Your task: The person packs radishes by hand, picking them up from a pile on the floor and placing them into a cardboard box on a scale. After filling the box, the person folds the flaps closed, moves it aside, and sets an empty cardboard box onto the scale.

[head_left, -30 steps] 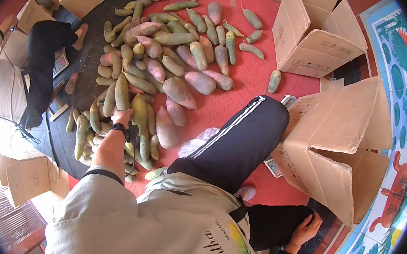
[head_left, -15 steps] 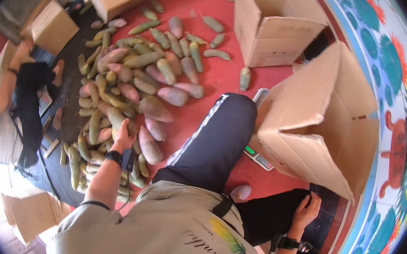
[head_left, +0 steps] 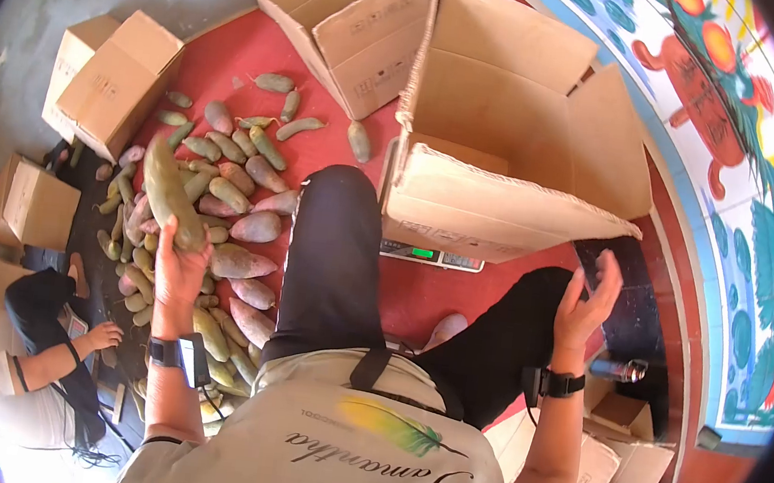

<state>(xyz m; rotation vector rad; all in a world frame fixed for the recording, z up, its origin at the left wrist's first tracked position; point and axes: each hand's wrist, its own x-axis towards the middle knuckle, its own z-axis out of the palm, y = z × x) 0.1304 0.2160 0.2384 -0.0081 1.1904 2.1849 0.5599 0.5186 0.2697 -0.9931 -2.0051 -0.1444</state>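
My left hand [head_left: 181, 267] is wrapped round the lower end of a long, thick green vegetable [head_left: 165, 185], raised upright over the pile. Beneath and around it lie many green and pinkish-purple tubers [head_left: 241, 262], plump and tapered, heaped on the red floor. On the other side, my right hand [head_left: 588, 300] hangs with fingers apart and nothing in it, above my bent knee. Closest to that hand is a large open cardboard box [head_left: 505, 193], standing on a scale [head_left: 453, 261] whose green display is lit.
Another open cardboard box [head_left: 369, 51] stands behind the large one. More cartons [head_left: 120, 86] are at the far left. A co-worker [head_left: 32, 383] sits at left, one arm stretched toward the pile. Painted tiles [head_left: 703, 105] line the right wall, and cartons [head_left: 622, 474] stand behind my right arm.
My left hand has lifted the green vegetable from the pile. My right hand has risen off my knee, fingers spreading. The view has turned toward the right, and the co-worker's arm has moved toward the pile.
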